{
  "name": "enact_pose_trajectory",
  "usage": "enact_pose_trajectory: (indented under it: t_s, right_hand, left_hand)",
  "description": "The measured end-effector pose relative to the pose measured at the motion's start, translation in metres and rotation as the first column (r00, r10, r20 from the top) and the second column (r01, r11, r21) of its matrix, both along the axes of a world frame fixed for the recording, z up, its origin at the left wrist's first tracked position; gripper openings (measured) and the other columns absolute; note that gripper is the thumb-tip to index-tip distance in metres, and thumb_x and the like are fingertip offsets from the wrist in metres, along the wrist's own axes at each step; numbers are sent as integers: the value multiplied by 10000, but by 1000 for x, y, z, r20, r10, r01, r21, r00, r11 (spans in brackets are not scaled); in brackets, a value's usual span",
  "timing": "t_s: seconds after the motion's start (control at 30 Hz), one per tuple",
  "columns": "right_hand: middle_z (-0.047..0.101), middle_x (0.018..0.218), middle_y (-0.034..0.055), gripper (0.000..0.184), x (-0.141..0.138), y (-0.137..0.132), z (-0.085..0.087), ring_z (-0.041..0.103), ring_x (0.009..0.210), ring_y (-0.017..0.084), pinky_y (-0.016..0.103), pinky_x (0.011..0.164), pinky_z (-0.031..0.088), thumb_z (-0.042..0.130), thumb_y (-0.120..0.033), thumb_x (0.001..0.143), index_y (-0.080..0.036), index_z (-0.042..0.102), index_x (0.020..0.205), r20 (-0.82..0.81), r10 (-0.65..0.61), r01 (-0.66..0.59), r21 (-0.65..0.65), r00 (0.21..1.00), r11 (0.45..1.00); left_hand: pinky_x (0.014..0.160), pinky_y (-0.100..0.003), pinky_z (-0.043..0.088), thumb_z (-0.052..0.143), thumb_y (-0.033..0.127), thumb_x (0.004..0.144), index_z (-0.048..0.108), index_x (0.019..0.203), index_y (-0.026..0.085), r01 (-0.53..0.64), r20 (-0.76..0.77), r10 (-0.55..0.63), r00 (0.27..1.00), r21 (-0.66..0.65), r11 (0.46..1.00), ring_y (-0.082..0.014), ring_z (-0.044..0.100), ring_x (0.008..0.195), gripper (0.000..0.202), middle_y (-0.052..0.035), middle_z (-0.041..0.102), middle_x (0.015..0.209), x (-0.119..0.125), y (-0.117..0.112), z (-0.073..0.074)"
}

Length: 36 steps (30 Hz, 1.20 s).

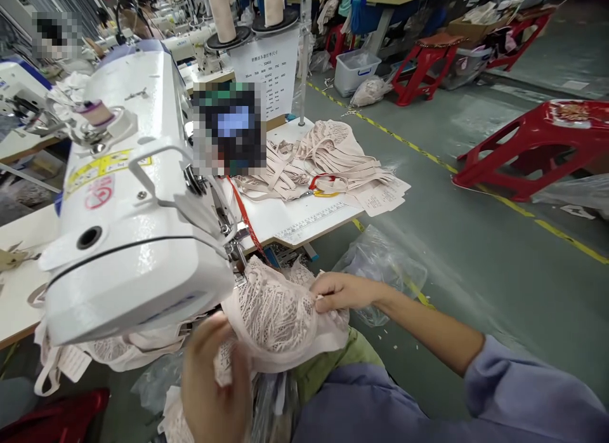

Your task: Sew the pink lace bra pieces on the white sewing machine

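A pale pink lace bra lies under the needle end of a white sewing machine and drapes toward my lap. My right hand pinches the bra's edge at the right of the cup, thumb on top. At the left of the same cup is my left hand, smeared by motion; whether its fingers grip the fabric cannot be made out. More lace bra pieces hang below the machine head on the left.
Beige straps and scissors with red and yellow handles lie on the white table, beside paper labels. Red stools stand on the green floor to the right. Plastic bags lie below the table edge.
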State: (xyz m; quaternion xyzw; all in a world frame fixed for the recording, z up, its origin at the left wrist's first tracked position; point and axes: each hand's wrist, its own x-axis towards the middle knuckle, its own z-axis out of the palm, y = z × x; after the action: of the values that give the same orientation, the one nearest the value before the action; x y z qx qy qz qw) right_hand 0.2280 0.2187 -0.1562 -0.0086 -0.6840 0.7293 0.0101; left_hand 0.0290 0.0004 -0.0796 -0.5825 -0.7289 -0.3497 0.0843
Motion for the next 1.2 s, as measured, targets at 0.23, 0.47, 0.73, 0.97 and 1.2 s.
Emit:
enact_pose_trajectory:
  t_s: [0.23,0.47,0.73,0.97,1.2]
  right_hand:
    - [747,930,52,242,-13,-41,82,649,817,159,243,711,439,487,-278,982,-187,710,971,-100,419,-314,512,903,800]
    - [700,832,55,243,-21,-55,87,622,724,177,268,655,396,461,-274,981,-167,571,1169,104,-110,13,667,989,745]
    - [722,942,27,131,-51,-41,73,633,869,157,245,766,416,613,-250,889,-177,700,954,-38,-162,159,494,986,855]
    - [741,883,-6,171,-73,-26,78,660,818,140,211,722,419,644,-307,859,-181,747,910,39,-182,157,351,982,923]
    - [713,791,1,205,-91,-1,79,599,712,135,235,612,344,708,-363,814,-159,728,811,99,-197,119,514,975,849]
  left_hand:
    - [842,-372,532,768,430,740,552,1280,178,602,244,-551,798,-317,733,-325,680,1049,633,-166,699,1188,48,17,2]
    - [541,-234,335,432,364,977,626,810,188,470,525,-162,836,-532,704,-128,572,568,310,-12,652,654,14,12,-10]
    - [478,-219,256,409,385,984,586,781,210,269,341,-78,937,-562,782,-99,462,455,321,46,507,522,-3,13,1]
    - [491,-219,275,484,482,927,594,704,195,211,478,65,876,-501,839,-104,460,483,380,41,514,521,-15,25,15]
    - [476,-250,374,624,555,804,622,563,213,30,412,193,891,-477,879,-188,561,545,418,-15,609,532,-54,36,12]
